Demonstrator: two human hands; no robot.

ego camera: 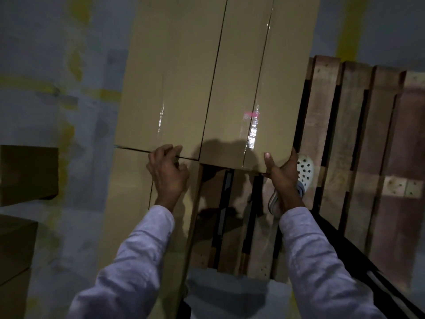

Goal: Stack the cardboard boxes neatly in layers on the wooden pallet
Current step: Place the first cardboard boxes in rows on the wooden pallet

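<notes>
Right of the boxes [207, 77] the pallet [354, 134] slats lie bare, with dark gaps between them. A shoe [304, 169] stands there, just beside the near box corner. Left, a floor [87, 134] strip parts them from side boxes [25, 173]

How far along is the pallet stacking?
Early. Done: lower box and upper box look stacked at the left edge of the pallet. In hand: right hand holds a corner of the pink-marked box; left hand grips the upper box. Left: most slats bare; spare boxes wait left.
</notes>
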